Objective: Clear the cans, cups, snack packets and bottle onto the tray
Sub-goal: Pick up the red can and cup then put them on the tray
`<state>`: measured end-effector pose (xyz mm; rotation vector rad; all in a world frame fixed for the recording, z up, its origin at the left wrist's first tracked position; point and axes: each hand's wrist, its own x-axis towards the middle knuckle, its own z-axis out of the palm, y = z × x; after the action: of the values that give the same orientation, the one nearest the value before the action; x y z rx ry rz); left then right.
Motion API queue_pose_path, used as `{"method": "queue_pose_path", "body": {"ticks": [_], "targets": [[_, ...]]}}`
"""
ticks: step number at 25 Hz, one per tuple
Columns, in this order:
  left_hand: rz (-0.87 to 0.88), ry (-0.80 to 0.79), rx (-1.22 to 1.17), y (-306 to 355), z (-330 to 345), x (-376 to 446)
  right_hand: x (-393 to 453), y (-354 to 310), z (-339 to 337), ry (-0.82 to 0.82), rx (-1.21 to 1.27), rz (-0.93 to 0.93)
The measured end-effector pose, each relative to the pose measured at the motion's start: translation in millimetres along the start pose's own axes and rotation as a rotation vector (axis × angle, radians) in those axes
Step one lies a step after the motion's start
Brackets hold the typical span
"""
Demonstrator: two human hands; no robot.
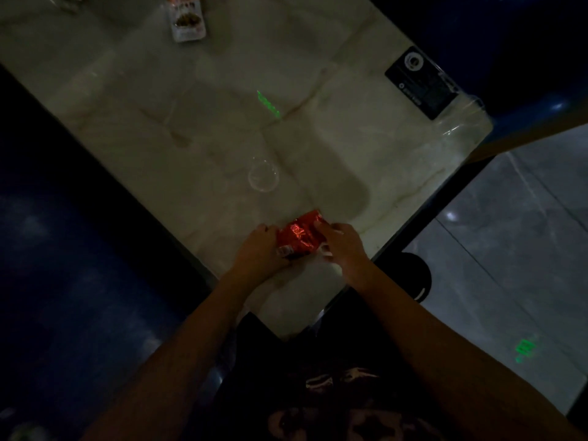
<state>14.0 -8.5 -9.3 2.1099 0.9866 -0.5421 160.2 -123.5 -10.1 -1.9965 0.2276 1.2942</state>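
A shiny red snack packet (300, 235) lies near the front corner of the pale marble table (197, 128). My left hand (259, 251) grips its left side and my right hand (345, 246) grips its right side. A clear plastic cup (263, 176) stands on the table just beyond the packet. At the far top edge lies a white snack packet (187, 22) with a brown picture. No tray is in view. The room is dim.
A black sign in a clear stand (420, 81) sits at the table's right corner. A green light streak (269, 103) falls on the tabletop. Dark blue seating (79, 265) runs along the left. Grey floor (509, 249) and a round black table base (416, 276) lie to the right.
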Motion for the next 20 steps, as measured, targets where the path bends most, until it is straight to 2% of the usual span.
{"method": "queue_pose_path", "body": {"ticks": [4, 5, 7, 11, 17, 18, 20], "targets": [[-0.191, -0.142, -0.816, 7.8, -17.9, -30.6, -33.9, -17.2, -13.6, -0.12, 0.186, -0.05], [-0.201, -0.188, -0.938, 10.6, -19.0, -37.6, -41.8, -17.6, -14.6, -0.169, 0.22, -0.064], [-0.176, -0.221, -1.038, 16.4, -16.6, -48.7, -52.9, -17.2, -12.5, -0.268, 0.287, -0.082], [-0.103, -0.215, -0.986, 34.3, -0.8, -66.2, -58.1, -20.2, 2.5, -0.41, 0.267, -0.106], [-0.101, -0.233, -0.851, 41.4, 5.9, -73.5, -50.1, -18.3, -2.6, -0.399, 0.145, -0.107], [-0.132, -0.163, -0.8, 40.4, 1.2, -71.3, -47.6, -18.4, -6.3, -0.382, 0.136, -0.12], [-0.163, 0.107, -0.63, 35.0, -13.1, -60.6, -39.5, -18.0, -13.1, -0.309, 0.105, -0.158]]}}
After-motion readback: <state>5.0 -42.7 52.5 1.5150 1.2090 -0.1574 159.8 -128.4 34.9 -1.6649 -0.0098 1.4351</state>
